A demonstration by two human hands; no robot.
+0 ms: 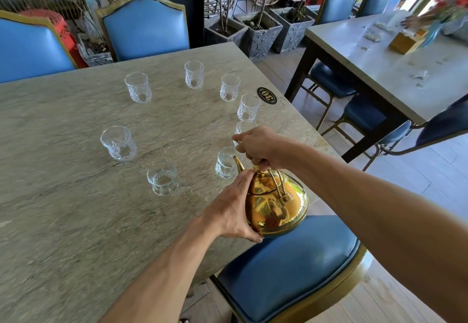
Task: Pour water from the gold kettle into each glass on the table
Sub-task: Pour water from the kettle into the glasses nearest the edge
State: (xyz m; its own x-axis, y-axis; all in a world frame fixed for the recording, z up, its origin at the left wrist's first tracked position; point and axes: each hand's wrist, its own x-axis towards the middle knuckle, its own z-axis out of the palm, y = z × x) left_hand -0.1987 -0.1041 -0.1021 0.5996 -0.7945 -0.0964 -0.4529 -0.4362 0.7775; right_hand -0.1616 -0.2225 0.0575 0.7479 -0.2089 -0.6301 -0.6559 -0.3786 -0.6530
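Eight glasses stand in a loose ring on the table point(63, 196). Toward its left sit the glass point(118, 142) nearest the left edge and another point(138, 87) behind it. Moving right, one glass point(162, 179) is close to the near edge and seems to hold a little water. The rest curve along the right edge. All are clear, cut-patterned and thin-walled, so likely fragile and easy to tip.

The left hand point(233, 208) is pressed flat against the side of the kettle point(276, 203), fingers spread and cupping it, not closed around it. The kettle hangs over the table's near right corner, its spout tilted at a glass point(226, 163). Polished metal probably means slippery; with water, heavy. The right hand point(260, 145) is clamped on the top handle, the sound place to carry it.
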